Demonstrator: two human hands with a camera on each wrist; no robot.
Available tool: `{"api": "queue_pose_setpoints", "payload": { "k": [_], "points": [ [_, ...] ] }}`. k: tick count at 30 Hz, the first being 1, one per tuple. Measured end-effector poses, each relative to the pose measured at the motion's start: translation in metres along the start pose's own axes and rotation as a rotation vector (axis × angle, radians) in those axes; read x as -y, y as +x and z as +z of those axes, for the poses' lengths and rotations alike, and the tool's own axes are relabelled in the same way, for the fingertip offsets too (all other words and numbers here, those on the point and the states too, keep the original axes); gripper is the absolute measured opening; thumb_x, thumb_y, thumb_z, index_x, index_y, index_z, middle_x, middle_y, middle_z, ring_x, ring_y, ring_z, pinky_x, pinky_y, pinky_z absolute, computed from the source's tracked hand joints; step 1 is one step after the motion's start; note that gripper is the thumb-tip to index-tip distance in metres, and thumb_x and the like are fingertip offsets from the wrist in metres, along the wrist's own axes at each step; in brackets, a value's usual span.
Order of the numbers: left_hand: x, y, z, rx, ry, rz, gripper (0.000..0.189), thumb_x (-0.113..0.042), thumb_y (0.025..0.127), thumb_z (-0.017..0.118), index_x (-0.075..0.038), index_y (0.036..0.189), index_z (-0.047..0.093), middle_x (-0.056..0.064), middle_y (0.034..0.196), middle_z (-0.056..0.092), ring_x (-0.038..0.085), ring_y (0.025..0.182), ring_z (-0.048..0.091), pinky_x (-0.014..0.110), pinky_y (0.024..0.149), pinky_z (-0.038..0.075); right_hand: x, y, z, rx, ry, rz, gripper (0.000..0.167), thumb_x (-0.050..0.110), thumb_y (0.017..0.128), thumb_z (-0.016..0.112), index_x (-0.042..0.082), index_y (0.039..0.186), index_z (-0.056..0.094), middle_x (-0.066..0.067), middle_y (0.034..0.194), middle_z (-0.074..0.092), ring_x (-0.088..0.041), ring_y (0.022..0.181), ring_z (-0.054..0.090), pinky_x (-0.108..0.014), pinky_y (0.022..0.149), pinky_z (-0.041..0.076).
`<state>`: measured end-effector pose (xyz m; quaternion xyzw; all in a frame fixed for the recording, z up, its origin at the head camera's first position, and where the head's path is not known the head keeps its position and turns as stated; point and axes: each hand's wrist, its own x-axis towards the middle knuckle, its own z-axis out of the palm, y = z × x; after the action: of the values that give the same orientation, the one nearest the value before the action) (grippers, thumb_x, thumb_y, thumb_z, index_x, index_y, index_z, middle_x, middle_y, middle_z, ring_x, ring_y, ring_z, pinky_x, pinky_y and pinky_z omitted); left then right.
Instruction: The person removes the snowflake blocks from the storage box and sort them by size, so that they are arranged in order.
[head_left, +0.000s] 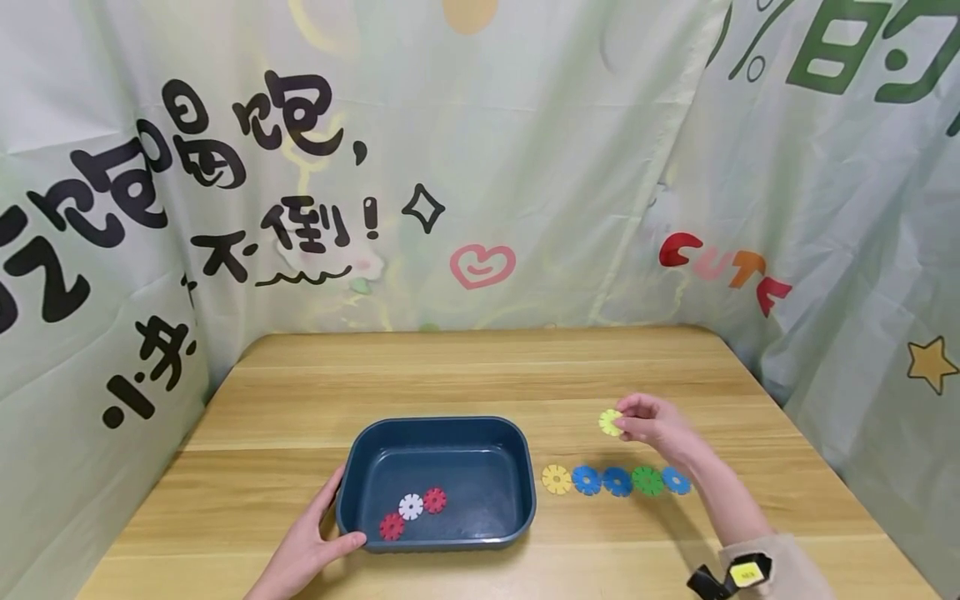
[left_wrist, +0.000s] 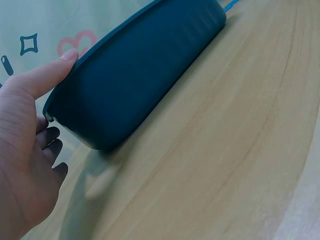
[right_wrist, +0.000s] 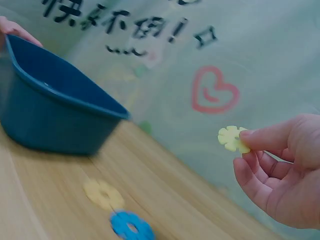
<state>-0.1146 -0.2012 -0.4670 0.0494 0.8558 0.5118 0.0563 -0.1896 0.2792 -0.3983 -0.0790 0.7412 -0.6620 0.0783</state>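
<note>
Between the thumb and fingers of my right hand [head_left: 654, 423] is a light yellow flower-shaped plastic disc [right_wrist: 231, 138], held above the table. Below it, a row on the wood runs from a yellow-orange disc [head_left: 557, 479] through a blue disc [head_left: 587, 480], another blue disc [head_left: 617, 482] and a green disc [head_left: 648, 481] to a last blue disc [head_left: 677, 480]. My left hand [head_left: 315, 537] holds the near left corner of a dark blue basin [head_left: 435, 546], thumb at the rim. Inside lie a white disc [head_left: 411, 507] and two red discs [head_left: 434, 500].
The wooden table [head_left: 450, 375] carries the basin left of the row of discs. A printed cloth [head_left: 525, 167] hangs behind the table and along both sides. On the right wrist sits a black strap [head_left: 727, 577] with a yellow label.
</note>
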Motion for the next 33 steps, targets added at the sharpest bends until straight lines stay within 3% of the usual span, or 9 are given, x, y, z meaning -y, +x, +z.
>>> {"api": "queue_pose_setpoints", "payload": {
  "k": [8, 16, 21, 25, 33],
  "points": [
    [0.001, 0.0, -0.001, -0.005, -0.01, 0.012, 0.089, -0.023, 0.079, 0.073, -0.006, 0.147, 0.02, 0.024, 0.149, 0.019, 0.045, 0.134, 0.018, 0.063, 0.103, 0.019, -0.012, -0.027, -0.041, -0.115, 0.106, 0.04, 0.009, -0.004, 0.087, 0.058, 0.005, 0.091, 0.058, 0.002, 0.084, 0.06, -0.01, 0.074, 0.06, -0.026, 0.071, 0.054],
    [0.002, 0.0, 0.0, -0.004, -0.004, -0.001, 0.089, -0.023, 0.078, 0.074, -0.005, 0.147, 0.02, 0.024, 0.149, 0.019, 0.046, 0.134, 0.019, 0.063, 0.102, 0.02, -0.037, -0.048, -0.075, -0.18, 0.046, 0.097, 0.008, -0.002, 0.087, 0.059, 0.006, 0.089, 0.06, 0.003, 0.081, 0.062, -0.01, 0.072, 0.062, -0.024, 0.067, 0.054],
    [0.002, 0.0, 0.0, 0.001, -0.012, -0.009, 0.089, -0.023, 0.079, 0.073, -0.006, 0.148, 0.02, 0.024, 0.15, 0.018, 0.046, 0.134, 0.018, 0.063, 0.102, 0.019, -0.057, -0.057, -0.092, -0.23, -0.088, 0.202, 0.003, 0.005, 0.086, 0.062, 0.005, 0.089, 0.062, 0.005, 0.079, 0.062, -0.007, 0.07, 0.062, -0.023, 0.065, 0.054],
    [0.002, 0.001, 0.0, 0.003, -0.018, -0.024, 0.089, -0.024, 0.079, 0.073, -0.007, 0.148, 0.019, 0.024, 0.15, 0.017, 0.046, 0.134, 0.017, 0.064, 0.103, 0.018, -0.058, -0.063, -0.093, -0.274, -0.214, 0.312, 0.007, 0.007, 0.086, 0.061, 0.0, 0.089, 0.062, 0.006, 0.076, 0.061, -0.005, 0.067, 0.058, -0.022, 0.062, 0.052],
    [0.001, 0.001, 0.001, 0.0, -0.004, -0.038, 0.089, -0.026, 0.079, 0.073, -0.009, 0.148, 0.02, 0.023, 0.15, 0.018, 0.046, 0.134, 0.018, 0.064, 0.102, 0.02, -0.063, -0.065, -0.095, -0.29, -0.404, 0.348, 0.022, 0.009, 0.085, 0.062, -0.011, 0.094, 0.059, 0.005, 0.075, 0.058, -0.006, 0.065, 0.053, -0.024, 0.057, 0.049]
  ]
}}
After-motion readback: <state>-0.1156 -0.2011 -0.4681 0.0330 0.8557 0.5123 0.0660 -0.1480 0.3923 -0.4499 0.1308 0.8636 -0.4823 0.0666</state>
